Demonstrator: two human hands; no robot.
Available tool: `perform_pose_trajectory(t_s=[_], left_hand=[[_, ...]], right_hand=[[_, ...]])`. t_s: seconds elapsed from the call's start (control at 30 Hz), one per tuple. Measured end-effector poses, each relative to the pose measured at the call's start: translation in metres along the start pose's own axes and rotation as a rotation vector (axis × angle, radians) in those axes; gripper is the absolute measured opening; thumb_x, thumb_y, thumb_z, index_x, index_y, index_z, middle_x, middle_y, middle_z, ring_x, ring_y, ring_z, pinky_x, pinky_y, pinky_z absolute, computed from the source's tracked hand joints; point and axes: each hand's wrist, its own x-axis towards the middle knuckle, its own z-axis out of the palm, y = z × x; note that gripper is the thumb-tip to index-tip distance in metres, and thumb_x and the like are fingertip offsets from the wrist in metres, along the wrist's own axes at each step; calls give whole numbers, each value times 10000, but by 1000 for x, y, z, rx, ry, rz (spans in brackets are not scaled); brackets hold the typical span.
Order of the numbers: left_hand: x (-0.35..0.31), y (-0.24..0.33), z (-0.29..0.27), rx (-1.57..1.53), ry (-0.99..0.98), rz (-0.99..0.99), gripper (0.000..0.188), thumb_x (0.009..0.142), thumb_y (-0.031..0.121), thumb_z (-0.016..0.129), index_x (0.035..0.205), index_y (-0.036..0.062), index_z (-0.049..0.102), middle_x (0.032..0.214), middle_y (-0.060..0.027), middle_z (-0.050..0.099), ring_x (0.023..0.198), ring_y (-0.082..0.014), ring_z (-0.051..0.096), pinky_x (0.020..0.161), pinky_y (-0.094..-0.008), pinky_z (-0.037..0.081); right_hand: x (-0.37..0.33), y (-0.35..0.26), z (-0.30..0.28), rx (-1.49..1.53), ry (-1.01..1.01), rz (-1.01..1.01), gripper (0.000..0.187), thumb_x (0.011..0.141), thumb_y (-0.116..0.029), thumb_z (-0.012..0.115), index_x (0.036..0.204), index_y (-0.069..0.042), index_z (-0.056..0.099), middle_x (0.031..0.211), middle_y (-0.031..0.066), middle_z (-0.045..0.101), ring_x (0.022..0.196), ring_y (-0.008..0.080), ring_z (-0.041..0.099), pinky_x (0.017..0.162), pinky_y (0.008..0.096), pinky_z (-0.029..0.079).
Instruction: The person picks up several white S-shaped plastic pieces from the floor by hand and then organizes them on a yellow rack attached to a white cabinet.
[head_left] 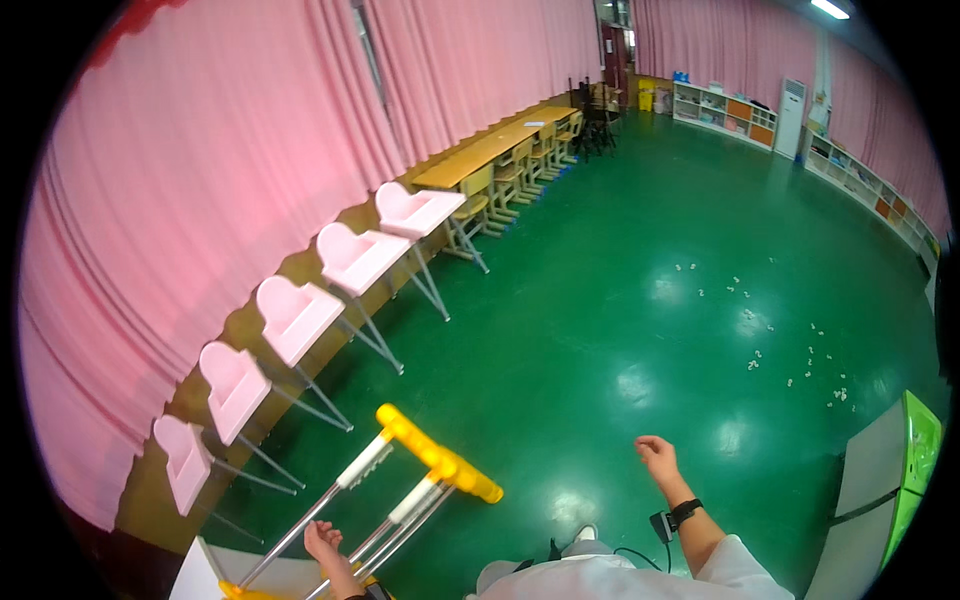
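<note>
My left hand (323,541) is low at the left, beside the silver tubes of a metal frame with yellow padding (440,455). Its fingers are loosely bent and appear to hold nothing; whether they touch a tube I cannot tell. The frame leans at a slant, with white plastic sleeves below a thick yellow bar and more yellow at its lower end. Out over the green floor (540,380), my right hand (658,458) hangs in the air, relaxed, with nothing in it. A dark band with a small box and a cable is around the right wrist.
Pink high chairs (295,318) line the curtained left wall. Beyond them stand a long wooden table (500,146) and several chairs (515,170). Small white pieces (755,360) lie scattered on the floor at right. A grey-and-green cabinet (870,470) is at lower right; low shelves (725,112) stand far back.
</note>
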Motion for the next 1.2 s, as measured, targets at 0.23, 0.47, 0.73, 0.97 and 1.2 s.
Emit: perform_pose_trajectory(t_s=[0.23, 0.47, 0.73, 0.97, 1.2], left_hand=[[-86, 17, 296, -256, -631, -244, 271, 937, 346, 533, 803, 110, 540, 592, -2, 442, 507, -156, 444, 493, -307, 370], [-61, -91, 518, -191, -806, -464, 250, 947, 281, 527, 828, 62, 547, 624, -27, 503, 527, -167, 495, 484, -315, 415], [74, -224, 769, -232, -742, -688, 264, 944, 350, 514, 871, 99, 548, 695, -17, 528, 583, -170, 514, 529, -317, 431], [184, -228, 967, -104, -758, -652, 260, 942, 349, 514, 860, 107, 560, 663, -7, 527, 562, -166, 525, 523, -315, 449], [270, -232, 1109, -140, -687, -551, 255, 933, 343, 531, 839, 108, 556, 650, 3, 519, 553, -158, 512, 517, -301, 440]], right_hand=[[106, -55, -68, 475, 291, 221, 210, 897, -130, 548, 1081, -34, 577, 1035, 81, 651, 915, 191, 627, 756, 337, 526], [251, -77, -30, 743, 247, 290, 230, 919, -112, 500, 1130, -30, 541, 1071, 113, 638, 909, 232, 644, 754, 367, 551], [472, -77, -29, 791, 374, 379, 270, 900, -191, 546, 1138, -65, 545, 1073, 80, 623, 937, 259, 618, 807, 403, 521], [661, -109, -26, 906, 422, 318, 298, 912, -201, 534, 1182, -76, 531, 1065, 73, 623, 910, 261, 620, 777, 389, 523], [854, -87, -39, 981, 485, 404, 341, 915, -246, 543, 1224, -105, 521, 1103, 51, 615, 928, 237, 612, 781, 380, 527]])
